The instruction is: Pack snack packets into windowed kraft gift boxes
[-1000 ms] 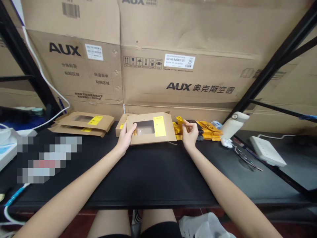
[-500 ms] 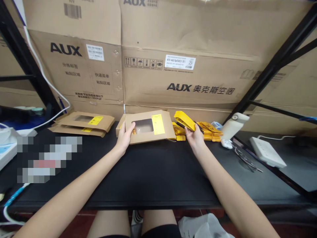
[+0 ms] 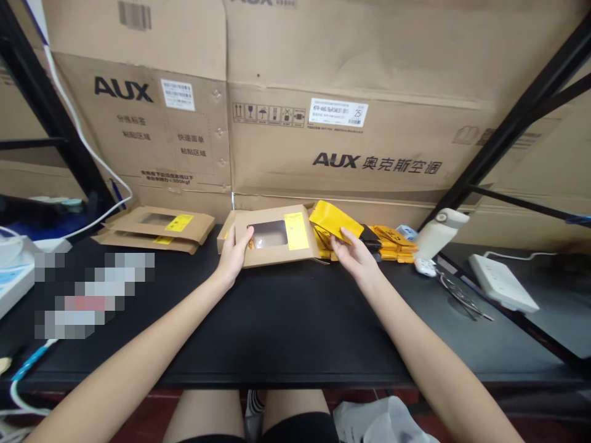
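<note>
My left hand [image 3: 234,253] is closed on the left side of a brown cardboard box [image 3: 272,213], its thumb at the edge of the window cutout. A yellow label [image 3: 296,231] is on the box's right part, and something small and orange shows through the window by my thumb. My right hand [image 3: 354,251] grips a yellow packet [image 3: 336,217], held tilted just off the box's right end. Behind and below that hand lie more yellow packets [image 3: 392,241] and a black item [image 3: 370,236], partly hidden.
Two similar window boxes [image 3: 184,240] lie stacked at the left. On the right stand a cream bottle [image 3: 439,232], an earphone case [image 3: 425,266], glasses [image 3: 462,294] and a white power strip [image 3: 503,283]. Large cardboard sheets [image 3: 392,135] wall the back of the black table [image 3: 295,332].
My right hand has moved left with the yellow packet, bringing it up to the box's right end. My left hand and the box have hardly moved.
</note>
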Tool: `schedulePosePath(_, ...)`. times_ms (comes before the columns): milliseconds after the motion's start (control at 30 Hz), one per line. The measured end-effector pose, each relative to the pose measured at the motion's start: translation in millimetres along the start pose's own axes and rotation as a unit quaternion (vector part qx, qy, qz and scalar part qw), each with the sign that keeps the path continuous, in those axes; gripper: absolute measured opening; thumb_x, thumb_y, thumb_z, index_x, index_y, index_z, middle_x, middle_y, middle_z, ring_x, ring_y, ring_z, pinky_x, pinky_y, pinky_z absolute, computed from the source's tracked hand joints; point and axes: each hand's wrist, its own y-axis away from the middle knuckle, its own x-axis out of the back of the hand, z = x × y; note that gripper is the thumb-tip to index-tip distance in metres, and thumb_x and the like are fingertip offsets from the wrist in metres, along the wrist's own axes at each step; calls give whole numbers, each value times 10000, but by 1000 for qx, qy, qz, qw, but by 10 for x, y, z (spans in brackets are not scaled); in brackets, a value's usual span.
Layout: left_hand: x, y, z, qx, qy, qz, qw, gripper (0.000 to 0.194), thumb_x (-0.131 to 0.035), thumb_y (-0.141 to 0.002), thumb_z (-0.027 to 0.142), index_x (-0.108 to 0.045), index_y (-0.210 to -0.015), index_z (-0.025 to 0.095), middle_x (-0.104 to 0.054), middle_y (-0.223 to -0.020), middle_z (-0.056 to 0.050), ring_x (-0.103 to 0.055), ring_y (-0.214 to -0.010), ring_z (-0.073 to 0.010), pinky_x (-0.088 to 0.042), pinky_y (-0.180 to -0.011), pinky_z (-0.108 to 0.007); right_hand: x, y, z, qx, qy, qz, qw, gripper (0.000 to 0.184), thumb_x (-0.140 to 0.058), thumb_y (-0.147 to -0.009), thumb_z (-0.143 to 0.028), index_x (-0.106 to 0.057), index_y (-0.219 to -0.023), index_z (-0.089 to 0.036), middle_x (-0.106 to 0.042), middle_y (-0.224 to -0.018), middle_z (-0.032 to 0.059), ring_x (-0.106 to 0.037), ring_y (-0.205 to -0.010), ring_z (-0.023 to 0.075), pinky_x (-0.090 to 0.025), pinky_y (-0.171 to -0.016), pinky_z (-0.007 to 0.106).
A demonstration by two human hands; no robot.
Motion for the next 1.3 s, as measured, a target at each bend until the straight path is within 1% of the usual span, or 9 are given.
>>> schedulePosePath(200,19,-12,-11,-7,-13,10,1000,460,-590,-811,439,-550,-1218,227,-596,-1279,-68,-531,-1209,-233,-397,-1029,-330,20,13,25,5,30,-40,999,159,-624,-748,-64,-635,-844,-191,-721,-890,-2,-685,-826,113,-590,-746,192)
schedulePosePath(300,30,-20,-22,-2,-20,18,1000,473,-591,-805,457,-549,-1216,227,-612,-1254,-71,-550,-1183,-240,-413,-1010,-345,16,27,57,4,61,-60,996,206,-666,-708,-78,-641,-879,-190,-722,-906,8,-685,-837,131,-590,-744,212)
schedulePosePath(400,33,-20,-25,-5,-32,20,999,481,-588,-805,467,-548,-1222,230,-607,-1261,-73,-547,-1186,-242,-404,-1017,-351,0,52,85,4,77,-70,995,251,-665,-707,-83,-637,-933,-189,-721,-925,20,-689,-833,143,-594,-726,228)
schedulePosePath(533,32,-13,-27,-14,-48,13,999,507,-582,-808,476,-528,-1255,243,-568,-1312,-72,-498,-1242,-240,-361,-1054,-360,-25,72,101,7,91,-53,994,263,-635,-741,-89,-627,-982,-194,-722,-927,32,-696,-804,149,-599,-702,243)
schedulePosePath(667,36,-12,-38,-20,-55,13,998,516,-578,-810,473,-518,-1271,249,-532,-1353,-75,-453,-1285,-243,-340,-1071,-362,-39,62,88,6,86,-22,996,208,-602,-781,-103,-629,-970,-187,-727,-873,29,-693,-728,126,-592,-661,211)
schedulePosePath(800,37,-14,-39,-19,-58,16,998,524,-585,-805,469,-517,-1274,244,-541,-1343,-78,-464,-1274,-248,-346,-1067,-362,-40,54,74,7,88,-3,996,163,-580,-801,-109,-634,-935,-183,-728,-847,22,-687,-696,111,-582,-630,188)
schedulePosePath(933,41,-10,-33,-22,-62,12,998,541,-578,-809,479,-500,-1293,252,-558,-1323,-71,-491,-1249,-243,-343,-1070,-365,-37,60,75,15,96,-5,995,171,-579,-795,-101,-638,-935,-180,-730,-875,32,-695,-746,122,-588,-669,206)
schedulePosePath(1067,60,-13,-50,-29,-80,17,996,555,-595,-797,473,-498,-1296,251,-561,-1315,-77,-483,-1256,-257,-351,-1064,-368,-29,59,81,17,107,-8,994,155,-588,-785,-96,-643,-913,-164,-730,-858,39,-700,-726,137,-589,-625,206)
schedulePosePath(1300,73,-3,-95,-32,-86,7,996,583,-643,-765,434,-490,-1303,272,-555,-1326,-71,-436,-1297,-275,-339,-1072,-386,-19,91,143,31,137,-53,989,213,-670,-709,-78,-646,-902,-165,-729,-890,47,-700,-730,150,-599,-633,229)
